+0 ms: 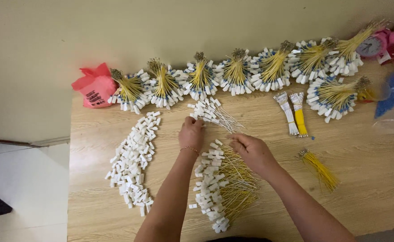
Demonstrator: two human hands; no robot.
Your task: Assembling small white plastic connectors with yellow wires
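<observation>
Yellow wires tipped with small white plastic tags lie everywhere on the pale wood-grain surface (367,179). The left hand (191,133) has its fingers pinched together on the near end of a small fan of white-tagged thin wires (212,113), just below the row of tied yellow-and-white bundles (232,74) along the wall. The right hand (252,151) hovers with fingers curled loosely, over the top of the long heap of tagged yellow wires (221,186); I cannot tell whether it grips anything. A band of loose white rectangular tags (132,163) lies to the left, well apart from both hands. As I judge it, the pinched fan could splay and slide back into the heap if the grip slackens, and the right forearm resting across the heap might drag wires out of line or tangle them.
</observation>
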